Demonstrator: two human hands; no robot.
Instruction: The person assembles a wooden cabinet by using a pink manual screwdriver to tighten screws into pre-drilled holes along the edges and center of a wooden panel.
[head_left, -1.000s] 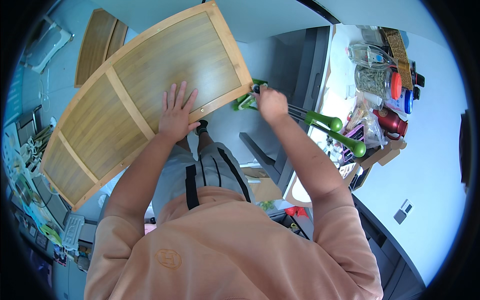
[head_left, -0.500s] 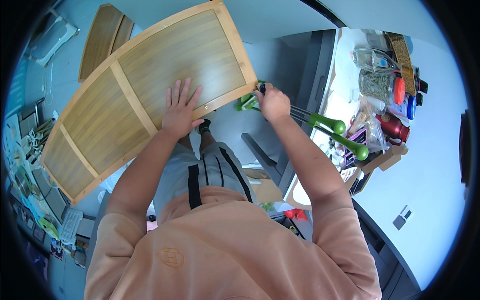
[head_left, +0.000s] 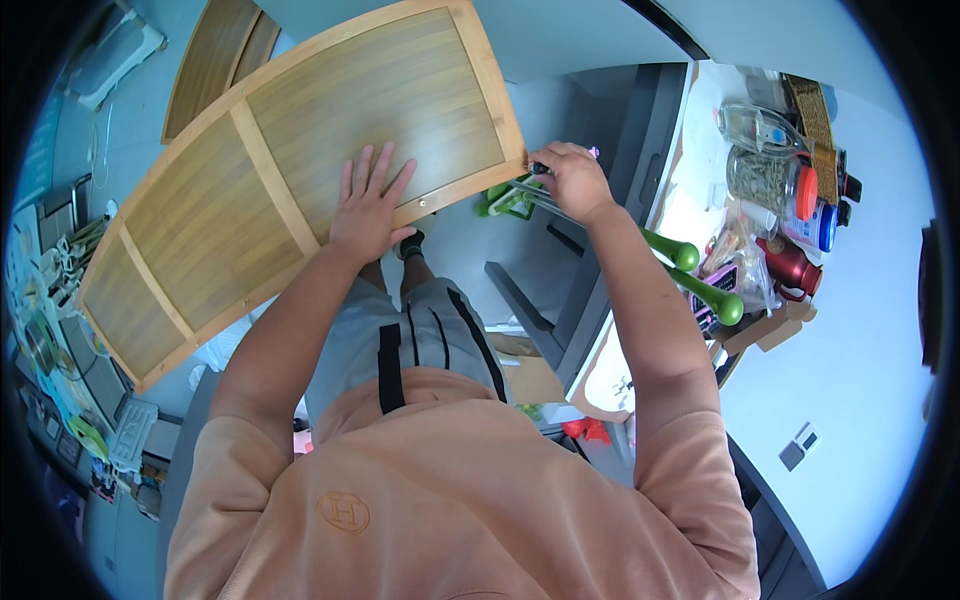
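Observation:
A long wooden panel [head_left: 350, 90] with a pale frame and crossbars stretches from the upper middle to the left. My left hand [head_left: 366, 210] lies on its near edge, fingers spread over the surface. At the panel's right corner my right hand [head_left: 578, 182] is closed round a small hand tool [head_left: 541, 168]. A black part of the tool shows at the corner and a pink end pokes out beyond the fingers; it looks like a screwdriver, but most of it is hidden. Small screw heads dot the frame.
A second wooden piece [head_left: 212, 65] stands at the upper left. Under and beside my right forearm is a green-handled metal item [head_left: 718, 298]. Jars [head_left: 770, 175], a red bottle [head_left: 790, 265] and bags crowd the white counter at right. A grey drawer unit [head_left: 640, 130] stands behind my right hand.
My right hand has shifted slightly right and up, and the tool's pink end now shows. The panel has moved a little, its right end going right. My left hand stays flat on it.

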